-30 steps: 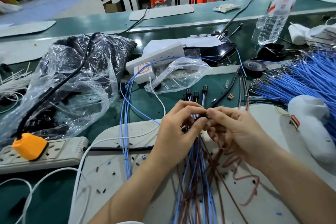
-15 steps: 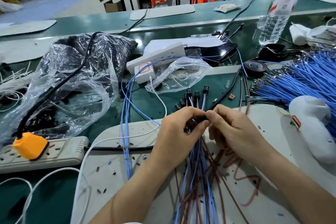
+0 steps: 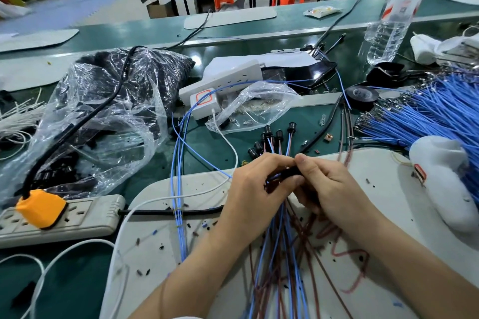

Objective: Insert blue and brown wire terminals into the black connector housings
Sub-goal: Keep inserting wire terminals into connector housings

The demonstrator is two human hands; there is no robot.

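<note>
Since a second ago the two hands have closed in tighter on each other and drifted a touch to the right, and more of the finished pieces now fan out beyond the fingertips. On my feed the left hand [image 3: 255,189] has its fingers curled round the bundle of thin blue and brown wires [image 3: 280,254], which trails back from under both palms toward the wearer. The right hand [image 3: 329,189] pinches a black plastic connector housing [image 3: 289,172] between thumb and forefinger. The thumb lies on top, and the other fingers are folded beneath. The housing lies sideways between the two hands, with a blue wire running into its left end by the left fingertips. I cannot tell whether a terminal is fully seated. Just past the knuckles a cluster of small black round-capped housings already on wires [image 3: 272,134] stands up over the green bench. Both wrists are over a pale grey work mat [image 3: 166,215] speckled with dark scraps. Off to the right of the right hand lie a white pistol-shaped tool [image 3: 445,179] and, beyond it, a big sheaf of loose blue wires [image 3: 440,116]. Well left of the left hand is a beige power strip [image 3: 77,217] with an orange plug [image 3: 41,208] in it.
</note>
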